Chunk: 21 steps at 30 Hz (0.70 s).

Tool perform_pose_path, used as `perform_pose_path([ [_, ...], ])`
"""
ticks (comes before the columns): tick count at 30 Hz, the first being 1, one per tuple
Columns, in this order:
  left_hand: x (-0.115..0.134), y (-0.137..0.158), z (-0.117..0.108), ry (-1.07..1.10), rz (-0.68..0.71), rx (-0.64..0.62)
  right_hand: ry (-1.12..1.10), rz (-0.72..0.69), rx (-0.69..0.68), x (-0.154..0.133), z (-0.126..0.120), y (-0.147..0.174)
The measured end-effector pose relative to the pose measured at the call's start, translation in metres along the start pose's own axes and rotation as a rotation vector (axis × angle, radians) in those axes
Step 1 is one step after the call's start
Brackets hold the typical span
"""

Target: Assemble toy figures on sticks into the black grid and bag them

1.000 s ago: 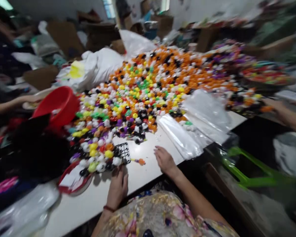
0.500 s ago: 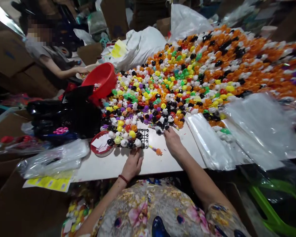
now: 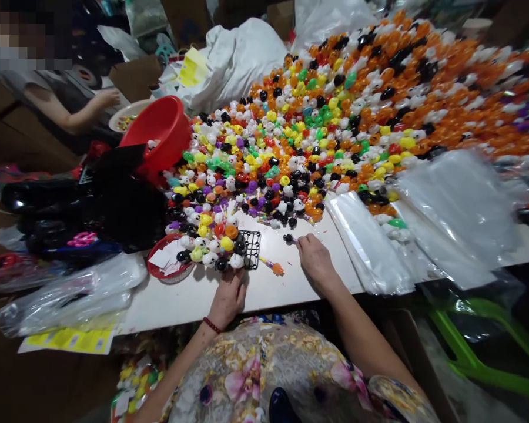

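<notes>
My left hand (image 3: 229, 298) is closed on the near edge of a black plastic grid rack (image 3: 251, 251). Its left part is crowded with small toy heads in white, yellow, red and black, while the right-hand squares show bare. Between the fingertips of my right hand (image 3: 315, 264) is a thin stick with a black toy head (image 3: 288, 239), pointing left above the white table (image 3: 264, 294). A similar stick with an orange toy head (image 3: 277, 269) lies on the table between rack and right hand. Behind both hands rises a big heap of toy-headed sticks (image 3: 300, 153).
Left of the rack is a red basket (image 3: 152, 270) with paper slips. A red basin (image 3: 167, 129) stands behind black plastic bags (image 3: 127, 205). Clear plastic bags lie to the right (image 3: 374, 252) and left (image 3: 83, 291). A co-worker's arm (image 3: 66, 114) is at the far left.
My right hand has drawn back from the heap's edge with the black-headed stick, now clear of the other pieces. The left hand stays at the rack. The whole view has shifted slightly.
</notes>
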State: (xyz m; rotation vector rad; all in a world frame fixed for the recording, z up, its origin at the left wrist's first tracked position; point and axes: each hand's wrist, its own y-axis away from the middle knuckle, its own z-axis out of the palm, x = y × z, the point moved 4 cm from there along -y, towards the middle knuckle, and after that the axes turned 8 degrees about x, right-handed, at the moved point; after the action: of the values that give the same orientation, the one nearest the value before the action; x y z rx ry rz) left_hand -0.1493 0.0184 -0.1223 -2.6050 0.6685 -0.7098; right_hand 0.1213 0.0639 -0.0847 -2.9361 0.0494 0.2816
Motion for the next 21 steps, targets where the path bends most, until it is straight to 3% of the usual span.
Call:
perform_pose_path([
  [5, 0.002, -0.002, 0.000, 0.014, 0.003, 0.039, -0.049, 0.045, 0.009, 0.012, -0.007, 0.001],
  [11, 0.006, -0.006, -0.003, 0.016, 0.051, 0.103, -0.143, 0.145, 0.193, 0.030, -0.019, -0.035],
  [16, 0.005, -0.007, -0.003, 0.019, 0.052, 0.098, -0.023, 0.238, 0.053, 0.026, -0.014, -0.072],
  [21, 0.001, -0.003, -0.005, 0.005, 0.046, 0.048, -0.026, 0.247, 0.062, 0.018, -0.012, -0.073],
])
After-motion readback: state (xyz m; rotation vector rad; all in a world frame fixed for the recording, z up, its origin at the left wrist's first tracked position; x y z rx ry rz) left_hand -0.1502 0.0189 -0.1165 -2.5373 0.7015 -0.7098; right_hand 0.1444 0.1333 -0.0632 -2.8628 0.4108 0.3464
